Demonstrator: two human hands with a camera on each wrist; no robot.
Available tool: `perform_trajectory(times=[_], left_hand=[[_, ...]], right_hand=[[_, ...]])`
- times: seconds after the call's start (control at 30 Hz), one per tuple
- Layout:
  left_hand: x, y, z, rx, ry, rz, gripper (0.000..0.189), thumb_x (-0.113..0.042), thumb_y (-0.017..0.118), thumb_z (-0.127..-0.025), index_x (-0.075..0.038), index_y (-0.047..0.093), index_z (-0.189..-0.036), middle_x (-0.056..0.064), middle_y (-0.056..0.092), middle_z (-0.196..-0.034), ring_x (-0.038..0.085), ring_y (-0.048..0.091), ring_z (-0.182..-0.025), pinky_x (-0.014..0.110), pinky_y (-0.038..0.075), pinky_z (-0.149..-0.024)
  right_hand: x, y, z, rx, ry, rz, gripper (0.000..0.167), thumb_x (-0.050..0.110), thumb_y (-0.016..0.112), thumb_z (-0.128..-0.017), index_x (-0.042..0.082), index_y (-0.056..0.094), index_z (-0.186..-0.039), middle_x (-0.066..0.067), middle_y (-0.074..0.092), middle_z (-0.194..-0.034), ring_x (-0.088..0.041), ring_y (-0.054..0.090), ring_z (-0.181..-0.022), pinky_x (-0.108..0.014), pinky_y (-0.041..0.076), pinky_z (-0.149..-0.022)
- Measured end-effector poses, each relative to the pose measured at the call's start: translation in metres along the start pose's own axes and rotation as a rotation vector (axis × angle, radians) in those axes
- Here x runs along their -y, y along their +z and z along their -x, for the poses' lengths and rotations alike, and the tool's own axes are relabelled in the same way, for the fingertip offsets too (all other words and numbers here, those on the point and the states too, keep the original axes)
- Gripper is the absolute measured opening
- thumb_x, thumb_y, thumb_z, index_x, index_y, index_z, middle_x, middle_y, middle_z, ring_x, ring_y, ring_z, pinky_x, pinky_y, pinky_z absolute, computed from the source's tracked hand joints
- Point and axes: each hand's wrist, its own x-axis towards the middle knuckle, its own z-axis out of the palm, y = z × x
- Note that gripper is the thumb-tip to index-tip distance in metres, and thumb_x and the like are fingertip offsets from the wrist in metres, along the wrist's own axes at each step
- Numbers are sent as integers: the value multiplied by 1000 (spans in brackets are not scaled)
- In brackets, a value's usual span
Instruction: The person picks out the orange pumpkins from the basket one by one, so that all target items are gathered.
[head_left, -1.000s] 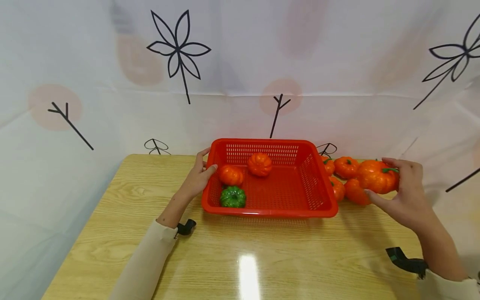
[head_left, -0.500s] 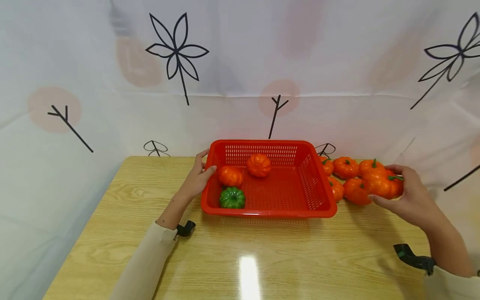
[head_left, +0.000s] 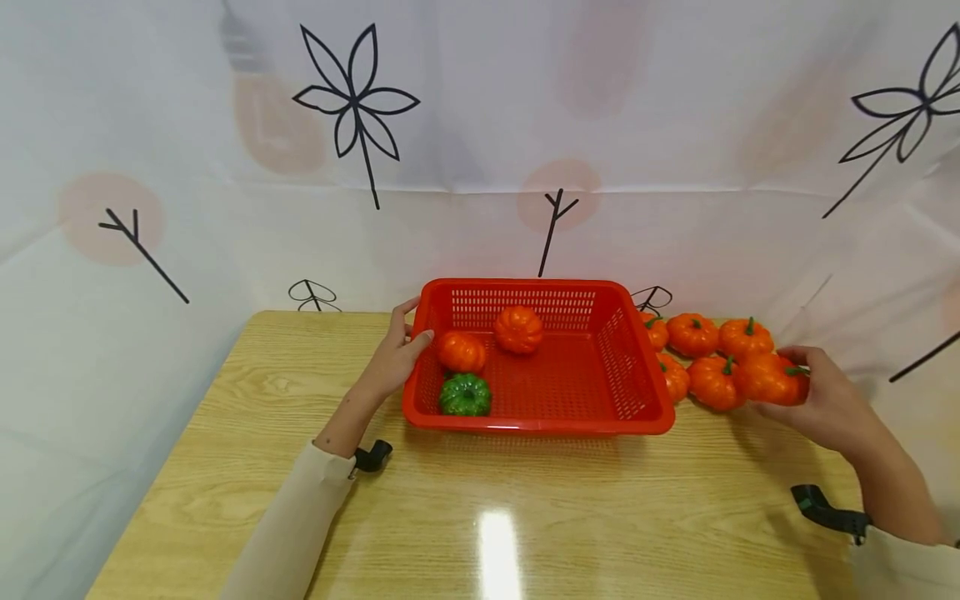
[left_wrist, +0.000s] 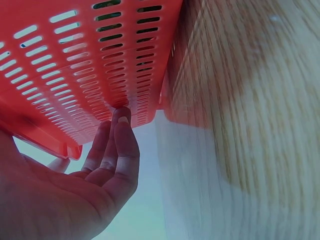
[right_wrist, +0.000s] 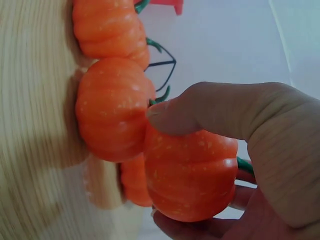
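Note:
My left hand (head_left: 397,358) grips the left end of the red plastic basket (head_left: 540,425), thumb over the rim and fingertips against the slotted wall in the left wrist view. Inside the basket sit two orange pumpkins, one at the back (head_left: 519,330) and one at the left (head_left: 462,352), with a green pumpkin (head_left: 466,395) in the front left corner. My right hand (head_left: 832,408) holds an orange pumpkin (right_wrist: 192,175) between thumb and fingers, its green stem facing the palm. It is beside the front row of pumpkins, overlapping a neighbouring pumpkin (right_wrist: 114,110) in the right wrist view.
Several orange pumpkins stand in two rows right of the basket, among them one at the back (head_left: 746,337) and one in front (head_left: 716,383). The wooden table (head_left: 360,525) ends at a white cloth backdrop (head_left: 480,125) with plant drawings.
My right hand has moved slightly toward the right and down with its pumpkin, uncovering the back-row pumpkin behind it. The left hand and basket stay in place.

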Motion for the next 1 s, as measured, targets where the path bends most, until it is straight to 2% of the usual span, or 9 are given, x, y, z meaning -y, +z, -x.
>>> perform_trajectory(times=[0.2, 0.4, 0.47, 0.53, 0.63, 0.7, 0.77, 0.87, 1.0], left_hand=[[1, 0, -1, 9, 4, 4, 68, -25, 51, -111, -24, 16, -169, 25, 51, -126, 38, 72, -99, 45, 66, -77], [0, -1, -1, 10, 7, 8, 68, -25, 51, -111, -23, 16, -169, 25, 51, -125, 37, 72, -99, 45, 66, -77], [0, -1, -1, 9, 13, 10, 68, -24, 50, -111, -22, 15, -169, 26, 51, -125, 38, 72, -99, 45, 66, -77], [-1, -1, -1, 12, 16, 14, 68, -24, 50, -111, -21, 15, -169, 26, 51, -126, 41, 72, -101, 46, 66, -78], [-1, -1, -1, 16, 15, 21, 68, -25, 50, -111, -21, 14, -170, 27, 50, -127, 45, 71, -103, 47, 66, -79], [-2, -1, -1, 18, 14, 22, 69, -25, 50, -111, -22, 13, -170, 28, 50, -128, 46, 71, -105, 47, 66, -79], [-2, -1, -1, 20, 14, 22, 69, -25, 50, -111, -22, 13, -170, 28, 50, -128, 46, 71, -104, 47, 66, -79], [-3, -1, -1, 22, 12, 19, 69, -26, 50, -111, -23, 13, -170, 27, 50, -128, 45, 71, -103, 47, 66, -78], [-5, -1, 0, 24, 2, 22, 69, -25, 50, -111, -22, 13, -170, 27, 50, -128, 44, 71, -104, 47, 66, -78]], right_hand=[[-12, 1, -1, -13, -1, 9, 90, 9, 89, -82, -22, 30, -143, -48, 40, -132, -60, 47, -108, -1, 29, -68], [-9, -1, -1, 2, -5, 20, 89, 10, 88, -85, -22, 30, -144, -48, 40, -133, -59, 47, -108, -1, 29, -68], [-7, -3, -1, -5, -10, 11, 88, 9, 87, -85, -22, 30, -144, -47, 40, -133, -35, 55, -109, 0, 30, -69], [-5, -5, -1, -18, -14, 8, 87, 8, 87, -85, -23, 31, -144, -47, 40, -133, -6, 51, -104, 0, 31, -69], [-8, -8, 1, -34, 1, 17, 87, 9, 87, -85, -24, 31, -143, -47, 41, -132, -6, 52, -101, -1, 32, -67], [-12, -10, 1, -41, 11, 46, 86, 10, 87, -85, -25, 31, -141, -47, 41, -129, -32, 57, -103, -4, 30, -65], [-16, -11, 1, -42, 18, 70, 85, 9, 86, -84, -25, 31, -140, -48, 41, -127, -59, 48, -102, -7, 29, -65], [-23, -11, 1, -51, 7, 101, 83, 6, 84, -83, -27, 32, -138, -49, 41, -125, -60, 46, -102, -16, 33, -70], [-36, -9, -1, -59, -6, 115, 80, 4, 83, -80, -28, 35, -136, -50, 43, -122, -61, 46, -101, -20, 33, -74]])
